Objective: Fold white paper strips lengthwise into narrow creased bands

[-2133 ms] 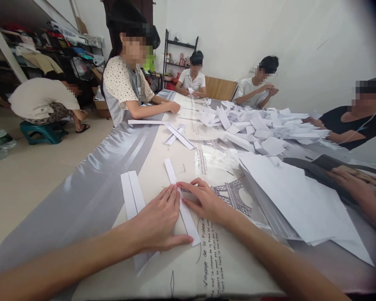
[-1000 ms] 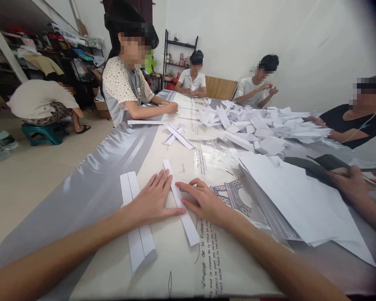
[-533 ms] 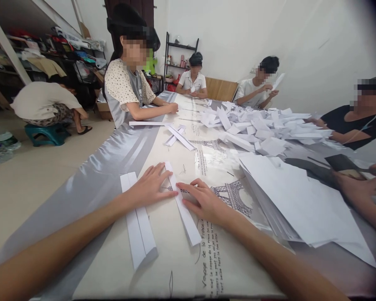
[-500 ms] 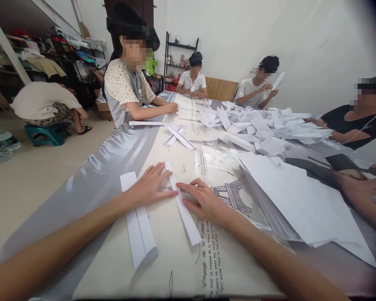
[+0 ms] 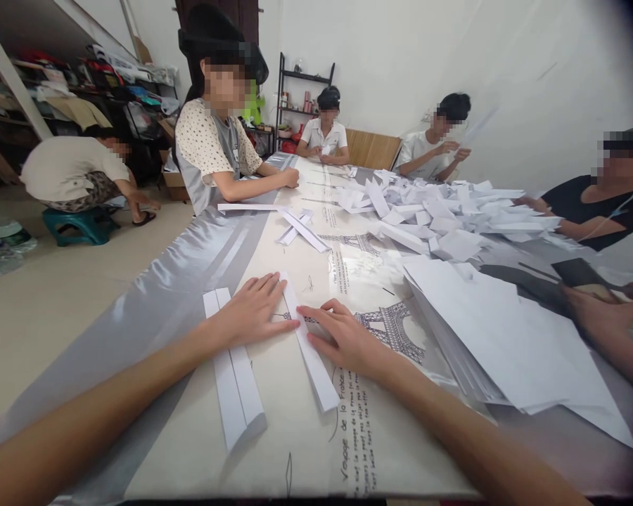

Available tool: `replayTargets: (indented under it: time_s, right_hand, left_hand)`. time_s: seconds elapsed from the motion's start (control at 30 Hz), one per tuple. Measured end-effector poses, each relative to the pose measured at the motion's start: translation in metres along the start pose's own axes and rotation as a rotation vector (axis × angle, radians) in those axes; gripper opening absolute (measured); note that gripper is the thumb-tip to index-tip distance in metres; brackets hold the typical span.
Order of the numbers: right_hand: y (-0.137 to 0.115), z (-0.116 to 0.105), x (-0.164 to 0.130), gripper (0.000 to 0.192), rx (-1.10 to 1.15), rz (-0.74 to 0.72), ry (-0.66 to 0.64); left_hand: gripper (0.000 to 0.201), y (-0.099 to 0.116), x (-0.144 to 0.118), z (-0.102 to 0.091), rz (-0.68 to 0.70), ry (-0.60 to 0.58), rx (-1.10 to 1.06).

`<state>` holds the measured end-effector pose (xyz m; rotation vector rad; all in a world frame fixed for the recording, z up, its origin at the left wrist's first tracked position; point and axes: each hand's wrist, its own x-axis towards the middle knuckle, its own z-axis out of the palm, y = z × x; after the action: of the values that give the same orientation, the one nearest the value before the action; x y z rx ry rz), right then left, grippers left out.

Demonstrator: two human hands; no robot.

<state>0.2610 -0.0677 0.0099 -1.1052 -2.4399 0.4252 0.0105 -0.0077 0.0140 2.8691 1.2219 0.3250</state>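
Observation:
A narrow folded paper strip lies slantwise on the tablecloth between my hands. My left hand rests flat with its fingers spread, fingertips and thumb touching the strip's left edge and upper end. From the other side my right hand touches the strip's right edge with its index finger, the fingers apart and nothing gripped. Beneath my left wrist lies a wider folded paper with a crease along its length; my forearm hides its middle.
A stack of white sheets lies to the right. Behind it spreads a heap of folded papers. Crossed paper strips lie ahead, near a co-worker. Other people sit around the table; one crouches on a green stool.
My hands and the strip have hardly moved; my left fingers sit slightly closer together. The crouching person has raised their head, and the far-right co-worker's paper at the back has shifted.

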Motion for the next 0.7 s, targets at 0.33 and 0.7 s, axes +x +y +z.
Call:
replayTargets:
  time_s: [0.33,0.7]
  right_hand:
    - [0.0,0.001,-0.001,0.047,0.009,0.041,-0.018]
    - [-0.011,-0.001,-0.003,0.057,0.163,0.244,0.01]
  left_hand:
    - [0.099,-0.003,0.002,0.001,-0.02,-0.01,0.009]
    - [0.1,0.001,0.002,0.001,-0.074,-0.034,0.016]
